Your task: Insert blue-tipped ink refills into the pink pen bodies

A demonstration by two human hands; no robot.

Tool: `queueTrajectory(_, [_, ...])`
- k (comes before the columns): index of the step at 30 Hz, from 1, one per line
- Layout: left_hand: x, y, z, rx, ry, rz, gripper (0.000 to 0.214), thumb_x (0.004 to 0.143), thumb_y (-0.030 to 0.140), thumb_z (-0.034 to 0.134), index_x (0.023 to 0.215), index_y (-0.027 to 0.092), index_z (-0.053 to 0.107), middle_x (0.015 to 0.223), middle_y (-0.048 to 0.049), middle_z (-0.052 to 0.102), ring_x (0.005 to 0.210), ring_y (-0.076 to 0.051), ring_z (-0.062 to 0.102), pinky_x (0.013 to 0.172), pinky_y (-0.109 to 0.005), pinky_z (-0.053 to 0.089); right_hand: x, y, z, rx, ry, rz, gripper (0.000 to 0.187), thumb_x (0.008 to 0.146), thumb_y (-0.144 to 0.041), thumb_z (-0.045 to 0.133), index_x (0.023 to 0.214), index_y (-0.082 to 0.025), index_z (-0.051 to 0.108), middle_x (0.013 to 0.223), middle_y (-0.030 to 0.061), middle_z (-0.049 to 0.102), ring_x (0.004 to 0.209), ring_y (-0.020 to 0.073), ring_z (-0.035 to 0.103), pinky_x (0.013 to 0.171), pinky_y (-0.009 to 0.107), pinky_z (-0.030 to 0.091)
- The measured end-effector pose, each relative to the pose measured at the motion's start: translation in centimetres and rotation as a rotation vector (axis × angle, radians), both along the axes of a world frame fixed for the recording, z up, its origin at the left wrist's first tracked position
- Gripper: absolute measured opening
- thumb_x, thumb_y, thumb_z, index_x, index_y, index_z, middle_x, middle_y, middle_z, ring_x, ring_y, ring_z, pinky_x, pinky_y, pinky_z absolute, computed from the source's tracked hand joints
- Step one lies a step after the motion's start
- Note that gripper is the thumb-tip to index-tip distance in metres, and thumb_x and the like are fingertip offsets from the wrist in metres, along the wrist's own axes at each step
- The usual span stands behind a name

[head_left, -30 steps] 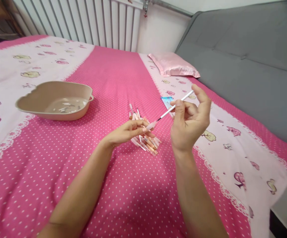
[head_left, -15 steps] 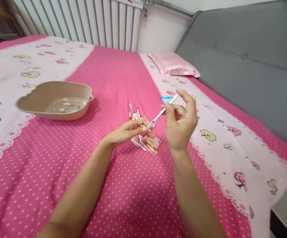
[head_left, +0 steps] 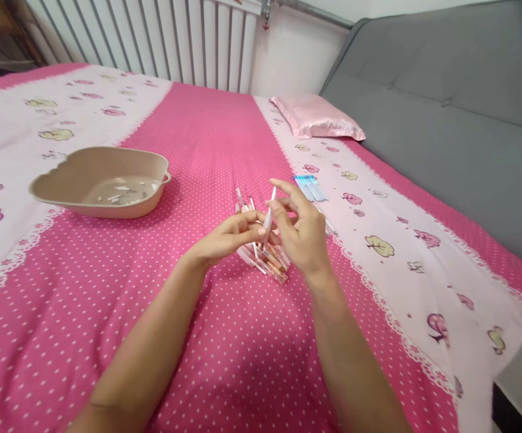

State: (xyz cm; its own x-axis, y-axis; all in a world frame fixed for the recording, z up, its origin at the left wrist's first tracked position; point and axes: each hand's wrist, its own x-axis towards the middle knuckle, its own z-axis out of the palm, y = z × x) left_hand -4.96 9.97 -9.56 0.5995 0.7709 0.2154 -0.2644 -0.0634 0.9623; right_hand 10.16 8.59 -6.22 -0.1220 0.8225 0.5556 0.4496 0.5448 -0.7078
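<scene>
My left hand (head_left: 229, 237) pinches a pale, translucent pen barrel (head_left: 267, 221) between thumb and fingers, tilted upward. Out of its upper end sticks a thin white pen refill (head_left: 273, 193), which my right hand (head_left: 303, 233) grips between thumb and fingers. Most of the refill appears to be inside the barrel. Under my hands lies a loose pile of pen parts (head_left: 273, 264), pinkish, white and orange-brown, partly hidden by my fingers. Beyond my right hand, a row of blue-topped pens (head_left: 311, 188) rests on the bed.
A beige plastic tub (head_left: 107, 211) with small white and grey pieces inside stands to the left. A pink pillow (head_left: 317, 117) lies near the grey headboard (head_left: 441, 78). One slim clear piece (head_left: 331, 227) lies right of my right hand. A white radiator (head_left: 175, 42) stands behind.
My right hand has moved left and down toward my left hand. The refill has slid into the barrel, so less of it shows, and both stand more upright. The blue-topped row is now uncovered.
</scene>
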Motion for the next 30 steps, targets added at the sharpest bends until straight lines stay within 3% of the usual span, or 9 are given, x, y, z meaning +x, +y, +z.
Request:
queueTrajectory(6, [-0.9,0.2,0.2,-0.012,0.016,0.112,0.017,0.083,0.025,0.056,0.094,0.013,0.057,0.088,-0.0084,0.066,0.08,-0.015,0.062,0.076,-0.028,0.047,0.0,0.5,-0.3,-0.024,0.117,-0.015,0.042,0.087,-0.024,0.047,0.129,-0.027,0.043,0.099,0.0025,0.065,0.087,0.0132,0.06,0.074,0.027,0.049])
queueTrajectory(9, [-1.6,0.6,0.1,-0.02,0.019,0.237,0.019,0.083,0.027,0.055,0.095,0.012,0.057,0.088,-0.0083,0.066,0.078,-0.015,0.062,0.071,-0.026,0.048,0.5,1.0,-1.0,-0.108,0.123,-0.05,0.034,0.083,-0.021,0.051,0.118,-0.021,0.053,0.094,0.0038,0.066,0.084,0.0143,0.062,0.074,0.029,0.05])
queueTrajectory(12, [-2.0,1.1,-0.1,-0.021,0.001,0.41,0.018,0.082,0.026,0.056,0.094,0.013,0.056,0.086,-0.0066,0.066,0.077,-0.014,0.062,0.072,-0.025,0.048,0.8,1.3,-1.8,-0.287,-0.058,-0.009,0.027,0.078,-0.016,0.057,0.104,-0.019,0.061,0.088,0.0038,0.068,0.079,0.0156,0.063,0.073,0.031,0.05])
queueTrajectory(17, [-2.2,1.6,-0.1,-0.027,-0.063,0.634,0.014,0.08,0.02,0.054,0.092,0.013,0.054,0.08,-0.0044,0.066,0.069,-0.012,0.062,0.07,-0.026,0.048,0.4,1.4,-3.5,-0.454,-0.448,-0.057,0.029,0.077,-0.013,0.056,0.104,-0.02,0.063,0.09,0.0051,0.068,0.084,0.0194,0.063,0.075,0.032,0.047])
queueTrajectory(22, [-2.3,1.8,-0.1,-0.079,-0.07,0.789,0.011,0.079,0.016,0.051,0.09,0.014,0.054,0.075,-0.0034,0.066,0.06,-0.009,0.059,0.061,-0.022,0.045,-0.7,1.7,-5.1,-0.397,-0.56,-0.083,0.029,0.083,-0.018,0.051,0.109,-0.022,0.061,0.104,0.0069,0.064,0.098,0.0217,0.058,0.082,0.033,0.044])
queueTrajectory(26, [-2.4,2.0,-0.3,-0.11,-0.04,0.857,0.01,0.08,0.015,0.049,0.088,0.014,0.053,0.076,-0.0038,0.065,0.059,-0.009,0.058,0.059,-0.022,0.043,-1.6,1.5,-6.2,-0.268,-0.586,-0.049,0.031,0.083,-0.023,0.052,0.114,-0.021,0.058,0.11,0.0091,0.058,0.106,0.0227,0.05,0.087,0.033,0.041])
queueTrajectory(30, [-2.5,2.3,-0.9,-0.147,0.042,0.932,0.007,0.078,0.013,0.05,0.084,0.014,0.052,0.078,-0.0033,0.063,0.057,-0.008,0.056,0.058,-0.022,0.042,-1.9,1.1,-6.9,-0.24,-0.636,-0.054,0.032,0.083,-0.026,0.054,0.115,-0.024,0.057,0.112,0.0107,0.051,0.112,0.0251,0.044,0.088,0.036,0.04])
